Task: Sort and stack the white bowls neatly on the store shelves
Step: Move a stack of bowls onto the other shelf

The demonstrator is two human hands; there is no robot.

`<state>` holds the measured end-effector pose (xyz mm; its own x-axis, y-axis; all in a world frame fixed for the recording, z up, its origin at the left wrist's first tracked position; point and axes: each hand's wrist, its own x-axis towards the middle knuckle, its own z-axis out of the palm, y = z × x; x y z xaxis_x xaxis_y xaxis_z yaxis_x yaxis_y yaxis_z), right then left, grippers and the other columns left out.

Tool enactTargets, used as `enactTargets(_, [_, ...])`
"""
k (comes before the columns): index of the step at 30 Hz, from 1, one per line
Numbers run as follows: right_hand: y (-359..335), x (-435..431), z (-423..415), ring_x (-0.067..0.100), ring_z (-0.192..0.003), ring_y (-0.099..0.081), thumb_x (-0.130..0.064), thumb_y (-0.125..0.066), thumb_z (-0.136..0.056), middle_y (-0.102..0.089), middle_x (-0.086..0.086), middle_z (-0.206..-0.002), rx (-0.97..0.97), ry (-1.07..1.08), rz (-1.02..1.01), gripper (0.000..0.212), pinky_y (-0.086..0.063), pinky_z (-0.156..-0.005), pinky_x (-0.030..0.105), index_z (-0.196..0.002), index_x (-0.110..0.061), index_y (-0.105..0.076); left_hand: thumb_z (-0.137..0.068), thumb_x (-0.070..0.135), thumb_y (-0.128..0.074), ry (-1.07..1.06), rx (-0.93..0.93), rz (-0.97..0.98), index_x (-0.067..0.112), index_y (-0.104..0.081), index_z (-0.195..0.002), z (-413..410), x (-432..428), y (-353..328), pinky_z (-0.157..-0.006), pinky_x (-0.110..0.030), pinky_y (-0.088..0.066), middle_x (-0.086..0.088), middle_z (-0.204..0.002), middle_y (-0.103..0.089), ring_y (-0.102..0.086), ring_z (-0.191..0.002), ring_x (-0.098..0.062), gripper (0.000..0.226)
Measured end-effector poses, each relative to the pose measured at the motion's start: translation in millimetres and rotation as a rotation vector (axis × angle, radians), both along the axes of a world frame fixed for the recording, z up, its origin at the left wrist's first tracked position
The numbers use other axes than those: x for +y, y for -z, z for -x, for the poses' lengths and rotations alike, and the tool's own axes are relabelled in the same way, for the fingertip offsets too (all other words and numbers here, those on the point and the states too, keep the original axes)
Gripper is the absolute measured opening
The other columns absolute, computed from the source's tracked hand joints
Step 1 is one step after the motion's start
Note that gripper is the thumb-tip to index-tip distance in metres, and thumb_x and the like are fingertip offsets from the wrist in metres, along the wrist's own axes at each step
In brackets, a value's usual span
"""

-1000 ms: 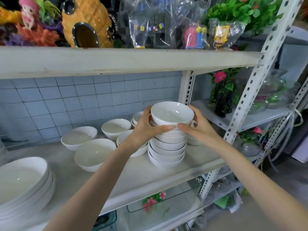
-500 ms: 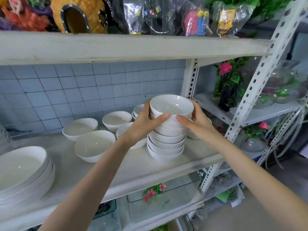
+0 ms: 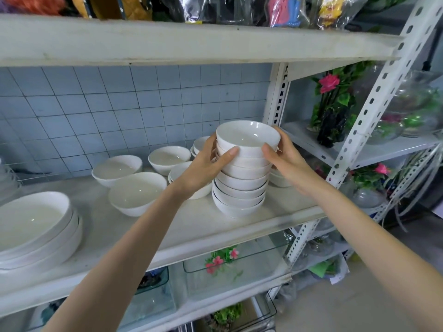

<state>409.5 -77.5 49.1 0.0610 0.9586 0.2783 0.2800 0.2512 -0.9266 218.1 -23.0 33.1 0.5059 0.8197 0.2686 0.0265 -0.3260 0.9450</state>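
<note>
While both of your hands are up at the pile, the top bowl (image 3: 248,137) sits right between them. Your left hand (image 3: 203,167) curls round its left side, with the thumb pressed on the near wall. Your right hand (image 3: 288,161) curls round the right side the same way, thumb in front, fingers going behind. So you hold the top bowl from both sides, and it rests in the bowl under it.

The pile (image 3: 239,195) stands on the middle shelf (image 3: 215,228), close to the front edge. You have about seven bowls in it, counting the top one; your hands hide part of the upper ones, so I cannot be sure.

Left of the pile, three bowls stand alone, open side up: a front bowl (image 3: 137,192), a left bowl (image 3: 117,167) and a back bowl (image 3: 169,158). One more bowl (image 3: 191,185) sits just under your left wrist, partly hidden. Another peeks out behind each hand. At the far left lies a pile of wide bowls (image 3: 36,231), at least three.
</note>
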Motion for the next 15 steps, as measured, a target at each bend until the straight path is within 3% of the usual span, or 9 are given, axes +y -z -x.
enactTargets(3, [4,-2,-2,-0.006,-0.108,-0.051,-0.028,-0.052,-0.092,-0.048,-0.013,-0.127,0.019,-0.005,0.01,0.049,-0.045,-0.09,0.01,-0.135,-0.026,-0.03,-0.091,0.012,-0.059,0.011,0.003,-0.008,0.036,-0.038,-0.117,0,0,4,-0.081,-0.004,-0.043,0.025,-0.114,-0.052,-0.055,-0.097,0.021,0.041])
enactTargets(7, [10,-7,-3,0.0,-0.114,-0.049,-0.029,-0.059,-0.085,-0.045,-0.026,-0.121,0.034,-0.028,0.054,0.064,-0.047,-0.088,0.013,-0.139,-0.028,-0.025,-0.067,0.021,-0.077,0.025,0.041,-0.013,0.042,-0.04,-0.116,2,1,13,-0.088,-0.009,-0.043,0.03,-0.116,-0.054,-0.054,-0.107,0.015,0.064])
enactTargets(11, [11,-8,-3,0.002,-0.114,-0.048,-0.02,-0.062,-0.086,-0.042,-0.031,-0.115,0.05,-0.023,0.072,0.063,-0.047,-0.08,0.007,-0.136,-0.03,-0.024,-0.061,0.026,-0.08,0.016,0.074,-0.009,0.045,-0.041,-0.116,3,1,17,-0.09,-0.008,-0.041,0.037,-0.112,-0.057,-0.051,-0.111,0.015,0.07])
enactTargets(13, [9,-8,-2,0.004,-0.119,-0.045,-0.02,-0.062,-0.086,-0.041,-0.029,-0.118,0.034,-0.016,0.066,0.063,-0.045,-0.083,0.006,-0.135,-0.032,-0.023,-0.062,0.026,-0.081,0.012,0.08,-0.002,0.047,-0.039,-0.116,3,2,18,-0.088,-0.004,-0.04,0.037,-0.115,-0.054,-0.049,-0.109,0.02,0.071])
enactTargets(15, [8,-9,-2,0.008,-0.127,-0.04,-0.021,-0.061,-0.086,-0.039,-0.022,-0.126,0.027,-0.015,0.054,0.061,-0.042,-0.094,0.015,-0.132,-0.034,-0.023,-0.064,0.023,-0.081,0.008,0.088,0.007,0.049,-0.037,-0.115,3,1,18,-0.085,-0.002,-0.039,0.036,-0.118,-0.05,-0.048,-0.107,0.024,0.072])
